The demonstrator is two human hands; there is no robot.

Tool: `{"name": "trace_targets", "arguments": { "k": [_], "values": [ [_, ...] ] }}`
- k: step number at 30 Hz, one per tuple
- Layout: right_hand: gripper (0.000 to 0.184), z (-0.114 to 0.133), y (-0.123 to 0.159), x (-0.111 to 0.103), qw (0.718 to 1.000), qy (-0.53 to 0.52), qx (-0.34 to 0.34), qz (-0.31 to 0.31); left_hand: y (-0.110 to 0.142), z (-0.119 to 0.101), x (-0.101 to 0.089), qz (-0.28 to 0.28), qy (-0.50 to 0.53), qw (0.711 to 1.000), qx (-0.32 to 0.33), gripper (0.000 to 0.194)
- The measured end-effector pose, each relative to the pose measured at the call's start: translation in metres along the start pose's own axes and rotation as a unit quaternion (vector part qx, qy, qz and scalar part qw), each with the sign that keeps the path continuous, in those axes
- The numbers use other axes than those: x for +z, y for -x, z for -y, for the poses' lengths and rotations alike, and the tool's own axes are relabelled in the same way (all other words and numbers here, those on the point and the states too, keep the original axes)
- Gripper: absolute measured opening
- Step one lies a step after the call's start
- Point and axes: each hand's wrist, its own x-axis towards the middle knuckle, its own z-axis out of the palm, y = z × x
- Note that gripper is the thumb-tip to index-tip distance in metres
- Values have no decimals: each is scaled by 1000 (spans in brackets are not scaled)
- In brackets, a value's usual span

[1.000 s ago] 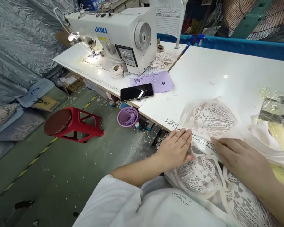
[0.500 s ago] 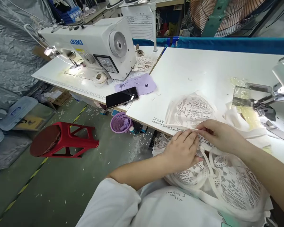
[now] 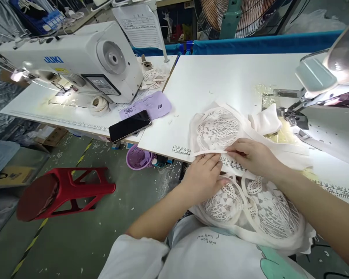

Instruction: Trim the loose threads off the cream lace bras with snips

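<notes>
A white lace bra piece lies on the white tabletop, its cup spread out and its pale band running right toward the machine's presser foot area. At its near edge my right hand pinches the trim between thumb and fingers. My left hand holds the same edge down with its fingers together, its thumb apart from them; the fingertips are partly hidden. Below the table edge, another white lace bra with two cups rests across my lap. Whether the two are joined cannot be seen.
A white sewing machine stands at the left. Nearer are a black phone, a purple paper slip and a tape roll. A second machine's metal head is at right. On the floor: a red stool and purple basket.
The view has shifted to the right. The bra piece on the table is pulled flatter and its band is turned up near the machine. Both hands stay at its near edge, slightly farther apart.
</notes>
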Motion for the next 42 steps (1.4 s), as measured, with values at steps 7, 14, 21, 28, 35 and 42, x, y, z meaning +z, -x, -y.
{"name": "trace_targets", "arguments": {
  "k": [7, 14, 21, 28, 35, 42],
  "values": [
    [25, -6, 10, 2, 999, -32, -33, -10, -2, 5, 7, -112, 35, 993, 30, 27],
    [27, -16, 27, -7, 997, -10, -76, -23, -16, 8, 15, 9, -51, 998, 34, 34],
    [25, -23, 41, -20, 997, 3, -79, -22, -24, 0, 18, -17, -38, 997, 71, 31],
    [26, -24, 51, -24, 996, 12, -89, -30, -30, 3, 20, -2, -11, 996, 91, 32],
    [24, -28, 57, -25, 996, 14, -80, -46, -34, 6, 22, 1, -4, 994, 112, 32],
    [20, -28, 60, -25, 994, 20, -94, -50, -38, 8, 18, 20, -40, 989, 143, 30]
  ]
}}
